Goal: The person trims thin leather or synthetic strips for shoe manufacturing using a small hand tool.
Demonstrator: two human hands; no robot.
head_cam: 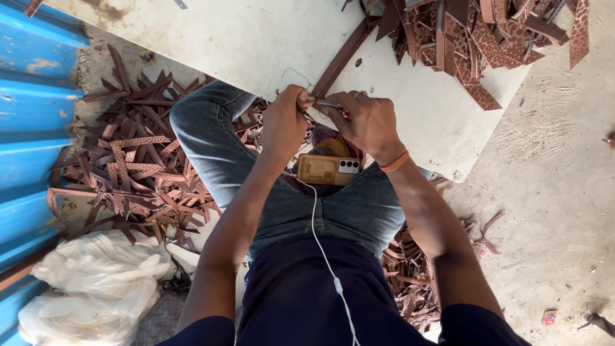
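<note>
**Both hands pinching at the board's edge**

I see my left hand (284, 122) and right hand (366, 122) meeting at the near edge of the flat white board table (256, 38). Right fingers closed on a slim metal tool with a red tip (330, 104); left fingers pinched shut beside it, on what I cannot tell. Long brown leather strip (339, 59) runs off toward 1 o'clock. Gold phone (328, 170) on my lap at 6. Brown leather scraps (134, 166) at 9 o'clock.

Informal leather-strap workshop at floor level: brown strip offcuts (134, 170) littered the concrete floor (557, 192), and more straps (474, 32) were heaped on a white worktop (256, 38) beyond the fingers.
</note>
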